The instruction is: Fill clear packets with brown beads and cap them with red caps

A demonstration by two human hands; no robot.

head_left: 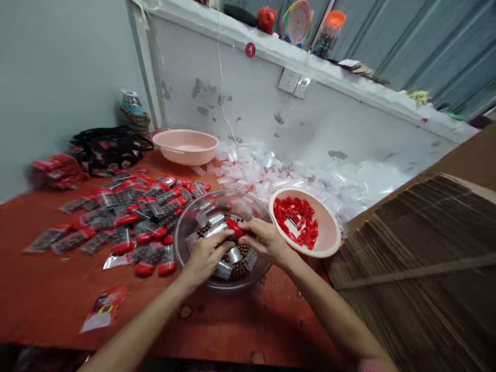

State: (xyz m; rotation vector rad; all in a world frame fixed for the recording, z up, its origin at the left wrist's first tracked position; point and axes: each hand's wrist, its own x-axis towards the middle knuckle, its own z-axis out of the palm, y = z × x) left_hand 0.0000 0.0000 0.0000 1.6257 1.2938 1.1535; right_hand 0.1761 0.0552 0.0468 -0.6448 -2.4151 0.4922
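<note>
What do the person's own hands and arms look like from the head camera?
The left hand and right hand are without gloves. The left forearm and right forearm are slim and uncovered, with no watch or bracelet showing. A blurred pink patch, probably a sleeve edge, shows near the right elbow; no sleeve shows on the left.

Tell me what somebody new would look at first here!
Probably the bright red piece in the right hand, with the left hand close by, above the clear bowl. Next, perhaps, the big pile of red-ended packets spread on the table's left side. The pink basin holding more red pieces, just right of the bowl, stands out too.
</note>
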